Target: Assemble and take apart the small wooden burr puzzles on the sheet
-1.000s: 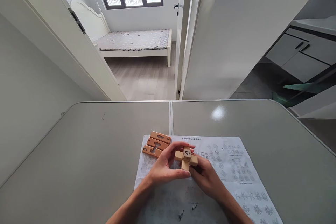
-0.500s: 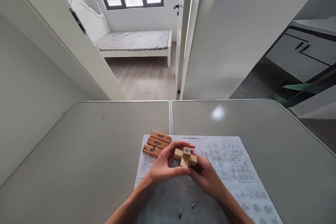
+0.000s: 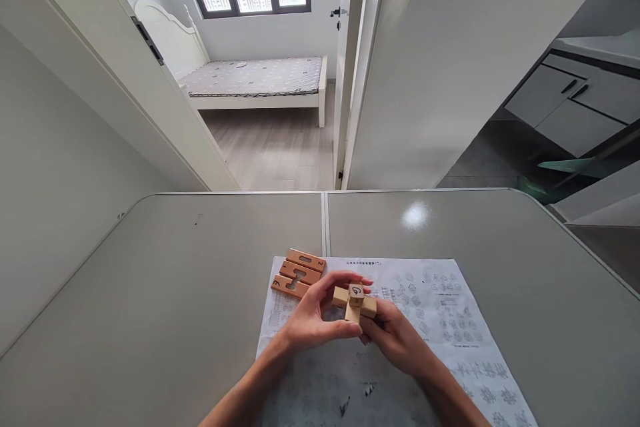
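Note:
Between both hands is a light wooden burr puzzle (image 3: pixel 353 313), its crossed bars sticking out and a dark mark on the end of the top bar. My left hand (image 3: pixel 316 320) curves round it from the left, thumb at the near side and fingers behind. From the right, my right hand (image 3: pixel 395 340) grips its lower right part with bent fingers. Just beyond my left hand lie three flat reddish-brown wooden pieces (image 3: pixel 306 260) with cut-outs, side by side, some marked with numbers. Under the hands is a printed sheet (image 3: pixel 465 307) with small line drawings.
The grey table (image 3: pixel 150 293) has a pale seam (image 3: pixel 325 223) and a raised rim. Past its far edge, a doorway with an open door (image 3: pixel 345 73) shows a bed (image 3: pixel 260 77) under a window. White cabinets (image 3: pixel 575 100) stand at the right.
The burr puzzle has shifted very slightly right and down. My right hand's fingers have moved a little under its near side. The flat pieces have stayed put.

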Available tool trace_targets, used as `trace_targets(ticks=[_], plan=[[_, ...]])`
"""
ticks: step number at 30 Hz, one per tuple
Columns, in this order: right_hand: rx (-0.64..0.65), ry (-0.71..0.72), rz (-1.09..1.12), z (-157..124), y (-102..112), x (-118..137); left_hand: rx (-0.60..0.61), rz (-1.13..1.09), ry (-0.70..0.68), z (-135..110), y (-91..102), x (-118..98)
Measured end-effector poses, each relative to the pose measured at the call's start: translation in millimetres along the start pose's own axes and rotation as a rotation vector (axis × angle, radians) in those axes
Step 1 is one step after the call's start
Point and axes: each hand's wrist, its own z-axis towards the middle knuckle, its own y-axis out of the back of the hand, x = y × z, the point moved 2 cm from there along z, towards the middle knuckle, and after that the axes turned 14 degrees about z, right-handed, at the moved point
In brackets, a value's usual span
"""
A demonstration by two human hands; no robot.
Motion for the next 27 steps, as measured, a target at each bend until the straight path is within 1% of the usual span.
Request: trace_targets(ticks=[3, 6, 11, 15, 23, 27], plan=[[0.021, -0.040, 0.061, 0, 1, -1, -0.019, 0.021, -0.040, 0, 0.5, 1], [0.020, -0.055, 0.091, 0, 1, 0, -0.024, 0.009, -0.036, 0, 0.3, 3], [0.047, -0.066, 0.129, 2, -1, 7, 0.032, -0.103, 0.005, 0, -1.0, 8], [0.046, -0.047, 0.170, 3, -1, 9, 0.037, -0.050, -0.015, -1, 0.0, 8], [-0.088, -0.084, 0.186, 1, 2, -3, 0.033, 0.038, -0.065, -1, 0.6, 4], [-0.192, -0.063, 0.091, 1, 3, -7, -0.005, 0.129, -0.081, -1, -2.0, 3]])
